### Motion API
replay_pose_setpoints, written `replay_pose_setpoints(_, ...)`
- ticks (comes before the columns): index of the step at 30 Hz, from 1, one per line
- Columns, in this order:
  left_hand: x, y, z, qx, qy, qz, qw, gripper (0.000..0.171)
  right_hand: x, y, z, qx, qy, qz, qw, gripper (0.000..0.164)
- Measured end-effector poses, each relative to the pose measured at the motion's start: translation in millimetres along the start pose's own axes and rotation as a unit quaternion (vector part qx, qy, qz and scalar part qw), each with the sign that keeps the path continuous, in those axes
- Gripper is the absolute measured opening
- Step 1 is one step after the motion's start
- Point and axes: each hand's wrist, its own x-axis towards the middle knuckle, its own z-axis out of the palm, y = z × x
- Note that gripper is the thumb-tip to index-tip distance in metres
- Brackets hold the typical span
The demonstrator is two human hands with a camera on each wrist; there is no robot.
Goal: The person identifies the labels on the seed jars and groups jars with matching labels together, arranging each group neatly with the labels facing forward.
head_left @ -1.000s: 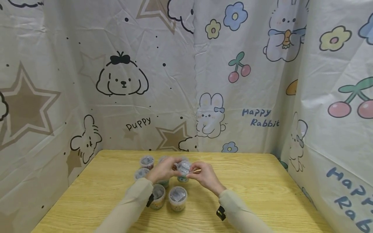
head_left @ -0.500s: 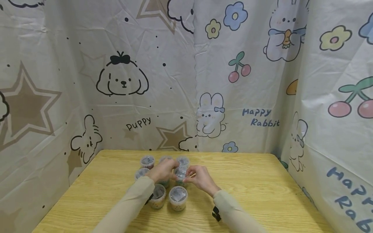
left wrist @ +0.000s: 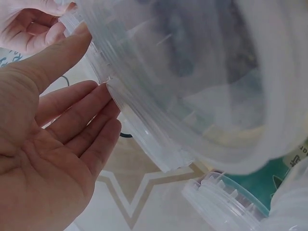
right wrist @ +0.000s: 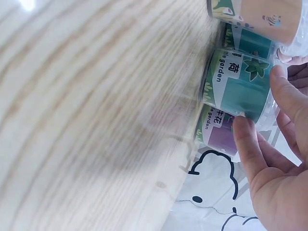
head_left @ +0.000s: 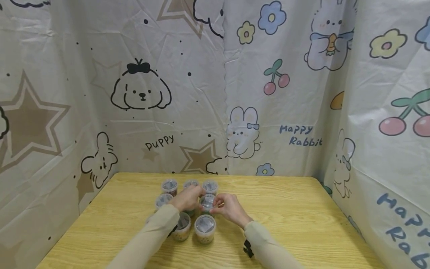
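Observation:
A lidded plastic cup with a green label [head_left: 207,202] stands among similar cups on the table. My left hand [head_left: 188,198] holds its left side, thumb and fingers at the rim. From the right, my right hand [head_left: 231,210] grips the same cup. In the right wrist view the green label [right wrist: 240,89] shows Chinese lettering and a leaf picture, with fingertips [right wrist: 244,126] against the cup's side and upper edge. A large clear cup [left wrist: 202,86] fills much of the left wrist view and partly hides the rims behind the left hand's fingers [left wrist: 82,110].
Lidded cups surround the held one: one in front [head_left: 205,228], another at front left [head_left: 182,226], one at left [head_left: 164,201], and several behind, including one at back right [head_left: 210,186]. The wooden table [head_left: 279,213] meets a printed curtain [head_left: 195,112] at the back.
Both hands have lowered the green-labelled cup and brought it slightly left and nearer, into line with the cups around it. The back-right cup is now more visible.

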Motion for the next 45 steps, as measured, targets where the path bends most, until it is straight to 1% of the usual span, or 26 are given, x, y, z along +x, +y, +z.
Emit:
replay_pose_setpoints(4,0.3,0.4,0.8,-0.002,-0.006,-0.008,0.9999,0.019,-1.2,0.0,-0.9,0.0,-0.004,0.002,1.0,0.017)
replay_pose_setpoints(8,-0.4,0.4,1.3,-0.004,-0.002,-0.002,1.0,0.019,-2.0,-0.3,-1.4,0.002,-0.004,0.003,1.0,0.016)
replay_pose_setpoints(14,0.0,0.8,-0.5,-0.01,-0.008,0.004,0.9999,0.021,-2.1,-1.2,-0.2,-0.001,0.01,0.004,1.0,0.017)
replay_pose_setpoints(16,-0.3,0.5,-0.4,-0.012,-0.009,0.006,0.9999,0.019,-1.9,-1.6,-0.3,-0.003,0.01,0.005,1.0,0.017)
replay_pose_setpoints(22,-0.4,-1.6,0.9,0.003,-0.003,0.014,0.9999,0.019,-0.9,-0.8,0.4,-0.014,0.008,0.005,1.0,0.018)
replay_pose_setpoints(27,-1.0,-2.8,1.6,0.001,-0.003,0.018,0.9998,0.019,-1.7,-0.7,1.6,-0.027,0.011,0.004,1.0,0.021)
replay_pose_setpoints(29,-4.0,-3.9,0.6,-0.011,0.001,0.024,0.9997,0.025,-2.8,-1.4,1.8,-0.025,0.01,0.005,1.0,0.028)
replay_pose_setpoints(32,-10.6,-7.0,-3.4,-0.048,0.012,0.035,0.9982,0.037,-5.8,-2.4,0.1,-0.026,0.007,0.001,1.0,0.041)
replay_pose_setpoints(34,-15.6,-9.7,-8.0,-0.074,0.025,0.039,0.9962,0.043,-8.2,-3.1,-3.0,-0.028,0.008,0.002,1.0,0.045)
replay_pose_setpoints(36,-20.1,-12.9,-13.3,-0.094,0.036,0.036,0.9943,0.04,-10.6,-2.9,-7.1,-0.035,0.012,0.0,0.999,0.043)
replay_pose_setpoints(38,-24.8,-16.5,-18.7,-0.105,0.045,0.029,0.9931,0.038,-13.5,-2.9,-12.1,-0.039,0.021,-0.001,0.999,0.04)
replay_pose_setpoints(42,-37.1,-24.2,-27.2,-0.124,0.066,0.009,0.9901,0.041,-21.6,-2.3,-22.7,-0.045,0.04,0.007,0.998,0.035)
replay_pose_setpoints(45,-47.0,-29.4,-29.6,-0.129,0.091,-0.001,0.9875,0.044,-29.2,-1.9,-31.5,-0.06,0.056,0.011,0.997,0.032)
